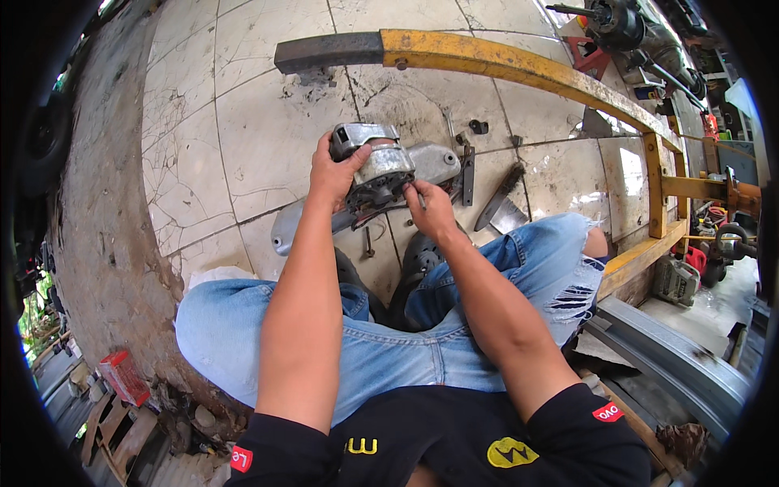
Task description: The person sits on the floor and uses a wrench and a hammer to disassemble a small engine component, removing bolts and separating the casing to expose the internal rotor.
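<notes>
Tiled floor (268, 154) shows brush (510, 185), yellow frame (487, 53) near housing (385, 165).

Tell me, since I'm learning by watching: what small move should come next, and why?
Probably brace the metal housing with the left hand and let the right hand work at its edge: the left hand grips the housing's left side, while the right fingertips meet its lower right edge. Whether they pinch something small is unclear.
</notes>
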